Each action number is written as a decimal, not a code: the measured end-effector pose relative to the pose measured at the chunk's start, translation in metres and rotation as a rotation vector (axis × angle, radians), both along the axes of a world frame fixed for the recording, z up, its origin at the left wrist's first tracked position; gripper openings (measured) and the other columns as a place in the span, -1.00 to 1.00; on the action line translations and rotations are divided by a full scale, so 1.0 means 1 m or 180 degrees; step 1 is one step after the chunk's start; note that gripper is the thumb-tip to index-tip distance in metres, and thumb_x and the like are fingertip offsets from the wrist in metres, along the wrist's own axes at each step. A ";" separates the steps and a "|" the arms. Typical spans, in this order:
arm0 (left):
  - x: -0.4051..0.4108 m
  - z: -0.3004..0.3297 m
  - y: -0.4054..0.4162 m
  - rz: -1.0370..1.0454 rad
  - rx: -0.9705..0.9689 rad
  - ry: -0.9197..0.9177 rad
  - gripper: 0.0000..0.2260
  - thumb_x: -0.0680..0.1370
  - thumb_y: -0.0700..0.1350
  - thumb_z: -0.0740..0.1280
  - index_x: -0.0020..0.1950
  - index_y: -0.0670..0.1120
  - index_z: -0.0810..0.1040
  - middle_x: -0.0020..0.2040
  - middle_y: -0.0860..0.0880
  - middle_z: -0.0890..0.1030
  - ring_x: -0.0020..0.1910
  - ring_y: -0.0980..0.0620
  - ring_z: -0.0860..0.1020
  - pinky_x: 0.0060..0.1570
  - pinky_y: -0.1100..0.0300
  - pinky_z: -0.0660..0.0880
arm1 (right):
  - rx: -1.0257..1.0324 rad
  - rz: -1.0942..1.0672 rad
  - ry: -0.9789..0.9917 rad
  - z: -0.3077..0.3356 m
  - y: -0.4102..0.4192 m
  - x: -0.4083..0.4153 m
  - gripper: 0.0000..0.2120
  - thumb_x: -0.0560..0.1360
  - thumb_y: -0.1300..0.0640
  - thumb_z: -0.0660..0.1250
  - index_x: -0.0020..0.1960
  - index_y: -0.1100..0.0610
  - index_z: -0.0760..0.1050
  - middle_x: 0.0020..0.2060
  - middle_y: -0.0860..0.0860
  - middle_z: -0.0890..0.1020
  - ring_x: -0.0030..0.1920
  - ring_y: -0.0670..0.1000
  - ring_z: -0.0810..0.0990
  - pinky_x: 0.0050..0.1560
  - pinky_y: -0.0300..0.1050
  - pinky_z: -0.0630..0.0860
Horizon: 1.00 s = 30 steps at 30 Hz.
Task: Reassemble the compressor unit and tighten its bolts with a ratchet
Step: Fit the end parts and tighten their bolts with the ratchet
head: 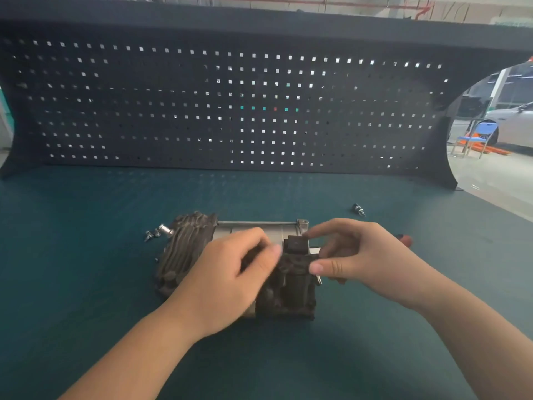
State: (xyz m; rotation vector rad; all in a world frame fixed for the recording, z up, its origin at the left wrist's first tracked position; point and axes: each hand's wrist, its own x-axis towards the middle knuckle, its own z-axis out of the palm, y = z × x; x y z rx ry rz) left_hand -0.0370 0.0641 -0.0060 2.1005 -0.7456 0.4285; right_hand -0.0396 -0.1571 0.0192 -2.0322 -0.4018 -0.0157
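Note:
The compressor unit (187, 249) lies on its side in the middle of the green mat, its dark ribbed end cover to the left and a dark housing (291, 295) to the right. A long bolt (256, 223) runs along its top. My left hand (230, 278) lies over the silver middle body with fingers curled against the housing. My right hand (357, 252) pinches the top of the dark housing between thumb and fingers. A red-tipped handle (405, 239) shows just behind my right hand; the rest of that tool is hidden.
Loose bolts or small fittings (157, 232) lie left of the ribbed cover. A small socket-like part (358, 209) lies behind and to the right. A dark pegboard (230, 111) walls the back of the bench. The bench edge runs along the right side.

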 end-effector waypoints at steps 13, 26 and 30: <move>0.002 -0.002 -0.005 -0.0004 0.0454 0.0421 -0.67 0.59 0.15 0.10 -0.25 -0.03 0.35 -0.22 0.12 0.39 -0.17 0.12 0.41 -0.06 0.11 0.38 | -0.0412 0.0390 -0.0243 -0.005 0.001 -0.001 -0.74 0.41 -0.09 0.31 0.05 -0.14 0.64 -0.35 -0.27 0.50 -0.37 -0.11 0.53 -0.22 -0.43 0.42; -0.003 -0.002 -0.004 0.0111 0.0856 -0.0079 -0.70 0.52 0.23 0.15 -0.24 0.03 0.36 -0.13 0.12 0.38 -0.09 0.19 0.38 -0.15 0.41 0.26 | -0.0211 0.0412 -0.0210 -0.008 -0.003 0.003 -0.75 0.36 -0.11 0.40 0.02 -0.15 0.68 -0.36 -0.23 0.48 -0.43 -0.10 0.51 -0.27 -0.34 0.45; -0.005 -0.003 -0.010 0.0234 0.0619 0.0064 -0.72 0.57 0.09 0.24 -0.26 -0.01 0.34 -0.22 0.10 0.38 -0.09 0.21 0.34 -0.16 0.38 0.23 | -0.0005 0.0522 -0.0142 -0.012 -0.003 0.007 -0.77 0.35 -0.08 0.42 -0.01 -0.16 0.69 -0.35 -0.22 0.53 -0.39 -0.15 0.50 -0.30 -0.27 0.47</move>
